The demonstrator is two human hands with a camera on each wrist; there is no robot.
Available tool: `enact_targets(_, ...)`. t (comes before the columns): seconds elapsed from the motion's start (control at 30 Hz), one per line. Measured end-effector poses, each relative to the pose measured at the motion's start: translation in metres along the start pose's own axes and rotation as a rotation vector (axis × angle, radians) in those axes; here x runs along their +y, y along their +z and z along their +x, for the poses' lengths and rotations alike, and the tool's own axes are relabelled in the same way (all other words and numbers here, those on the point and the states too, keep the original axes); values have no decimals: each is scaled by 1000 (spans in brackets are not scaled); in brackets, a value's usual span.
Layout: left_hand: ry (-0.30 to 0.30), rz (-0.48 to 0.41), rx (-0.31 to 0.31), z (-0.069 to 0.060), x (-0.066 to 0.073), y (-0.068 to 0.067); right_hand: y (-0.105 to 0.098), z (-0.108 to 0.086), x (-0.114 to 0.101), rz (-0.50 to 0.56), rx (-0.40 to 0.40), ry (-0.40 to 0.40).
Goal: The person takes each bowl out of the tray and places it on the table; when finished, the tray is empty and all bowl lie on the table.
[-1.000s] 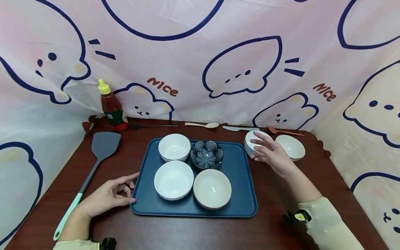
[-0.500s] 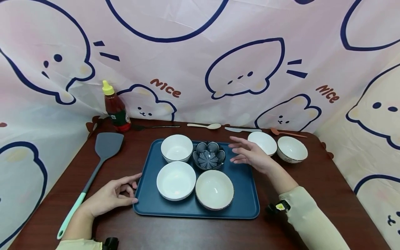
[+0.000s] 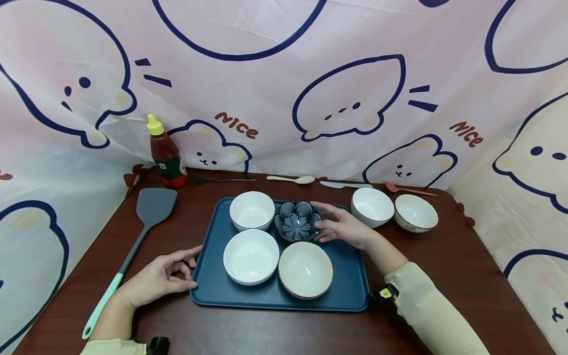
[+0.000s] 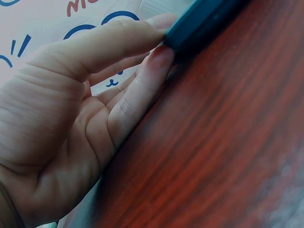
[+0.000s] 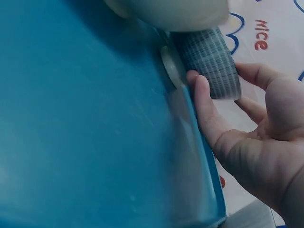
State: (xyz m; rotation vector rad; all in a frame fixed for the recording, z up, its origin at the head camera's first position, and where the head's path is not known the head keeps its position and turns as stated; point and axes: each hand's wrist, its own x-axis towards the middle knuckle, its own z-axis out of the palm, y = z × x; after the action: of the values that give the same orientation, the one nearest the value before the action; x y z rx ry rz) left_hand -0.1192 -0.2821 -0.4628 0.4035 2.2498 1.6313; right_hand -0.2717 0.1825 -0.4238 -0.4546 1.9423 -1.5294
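Note:
The blue rectangular tray (image 3: 348, 276) bears three white bowls and a dark grey flower-shaped bowl (image 3: 296, 227). My left hand (image 3: 157, 278) pinches the tray's left edge; the left wrist view shows its fingertips (image 4: 161, 57) against that edge. From the right, my right hand (image 3: 343, 228) grips the flower-shaped bowl, its fingers spread along the rim and side. In the right wrist view the bowl's ribbed wall (image 5: 211, 61) sits between the fingers. Near it on the tray are a white bowl (image 3: 252, 209), another white bowl (image 3: 251, 257) and a cream bowl (image 3: 305, 270).
Right of the tray stand a white bowl (image 3: 372, 206) and a patterned bowl (image 3: 415, 213). Along the back lie a fork (image 3: 222, 180), a cream spoon (image 3: 293, 179), a knife (image 3: 346, 185) and a brown spoon (image 3: 410, 189). At left are a sauce bottle (image 3: 167, 158) and a spatula (image 3: 151, 212).
My right hand has left the white bowl beside the tray and moved left over the tray to the flower-shaped bowl. My left hand stays at the tray's edge.

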Motion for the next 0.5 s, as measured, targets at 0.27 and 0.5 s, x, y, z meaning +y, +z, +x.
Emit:
enact_targets(0.27,-2,-1,-8,0,0,-1,13,1,1,123,23,26)
enact_targets(0.5,-10,6,-6,0,2,-1,17,1,1,155,83,24)
